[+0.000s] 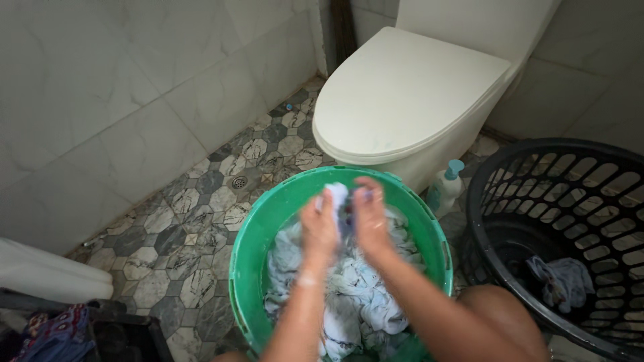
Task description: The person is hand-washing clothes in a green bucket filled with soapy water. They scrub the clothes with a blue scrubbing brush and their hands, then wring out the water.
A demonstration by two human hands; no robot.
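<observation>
- Left hand (319,228) is closed in a grip on a bunched piece of pale cloth (339,196), above the green tub (255,221)
- Right hand (371,218) is closed on the same cloth, pressed against the left
- The cloth sits between both hands, over the wet laundry (362,295) in the tub
- Behind the tub stands a white toilet (402,100); right of the tub, a black basket (570,234); a bottle (445,188) sits between them
</observation>
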